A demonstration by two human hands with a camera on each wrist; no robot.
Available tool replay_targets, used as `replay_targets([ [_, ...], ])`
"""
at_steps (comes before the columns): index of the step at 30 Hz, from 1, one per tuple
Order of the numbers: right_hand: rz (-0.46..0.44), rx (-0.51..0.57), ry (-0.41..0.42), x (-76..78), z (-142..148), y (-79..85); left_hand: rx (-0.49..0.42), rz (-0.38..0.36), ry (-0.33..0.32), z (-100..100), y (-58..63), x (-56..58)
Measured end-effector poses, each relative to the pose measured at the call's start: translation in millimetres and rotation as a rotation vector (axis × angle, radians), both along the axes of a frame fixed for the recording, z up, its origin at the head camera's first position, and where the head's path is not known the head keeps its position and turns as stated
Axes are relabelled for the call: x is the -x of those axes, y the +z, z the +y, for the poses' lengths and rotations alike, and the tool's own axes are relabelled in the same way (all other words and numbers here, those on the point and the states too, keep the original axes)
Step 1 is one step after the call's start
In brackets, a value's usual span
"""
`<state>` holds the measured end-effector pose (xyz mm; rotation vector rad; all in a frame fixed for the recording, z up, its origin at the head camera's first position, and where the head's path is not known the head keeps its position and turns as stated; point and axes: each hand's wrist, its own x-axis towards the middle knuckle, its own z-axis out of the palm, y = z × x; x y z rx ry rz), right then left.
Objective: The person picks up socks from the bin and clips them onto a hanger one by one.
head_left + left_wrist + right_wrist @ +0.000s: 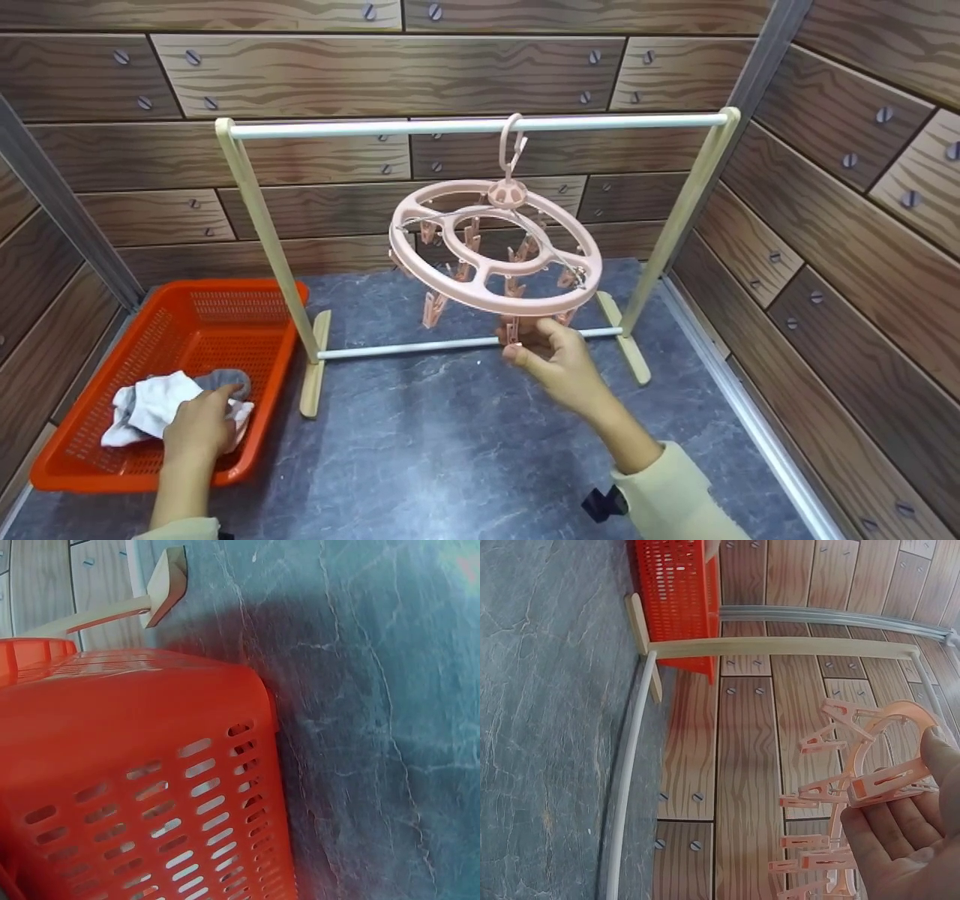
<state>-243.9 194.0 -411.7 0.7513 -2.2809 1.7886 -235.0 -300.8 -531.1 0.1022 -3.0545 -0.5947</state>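
A pink round clip hanger hangs by its hook from the white top bar of a drying rack. My right hand is at its near lower edge, pinching one pink clothes peg between thumb and fingers. Several other pegs dangle from the ring. My left hand reaches into an orange basket and touches white and grey socks bunched there; its fingers are partly hidden from above. The left wrist view shows only the basket's slotted outside wall, not the hand.
The drying rack has wooden side posts, wooden feet and a white lower bar. It stands on a dark marbled floor. Wood-patterned walls with grey metal edge strips enclose the space.
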Motion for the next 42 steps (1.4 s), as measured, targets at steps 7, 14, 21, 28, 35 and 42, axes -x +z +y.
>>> replay_targets([
  [7, 0.010, 0.010, 0.000, 0.2, 1.8, 0.5, -0.020, 0.113, 0.062, 1.9, 2.6, 0.3],
  [14, 0.005, 0.015, 0.006, -0.2, 2.9, -2.5, -0.070, 0.144, 0.300, -7.4, 9.5, -5.4],
  [21, 0.021, -0.001, 0.003, -1.0, 4.2, -2.8, -0.124, -0.174, 0.375, -24.9, 8.9, -4.3],
  [28, 0.047, 0.003, 0.008, 1.7, 5.4, -3.2, -0.179, -0.110, 0.391, -27.1, 7.4, -3.4],
  [35, 0.034, -0.003, 0.008, 1.8, 4.2, -4.7, -0.165, 0.039, 0.440, -23.2, 8.6, -4.0],
  [42, 0.031, 0.002, 0.004, 1.8, 3.4, -4.5, -0.156, -0.052, 0.412, -27.6, 6.2, -0.6],
])
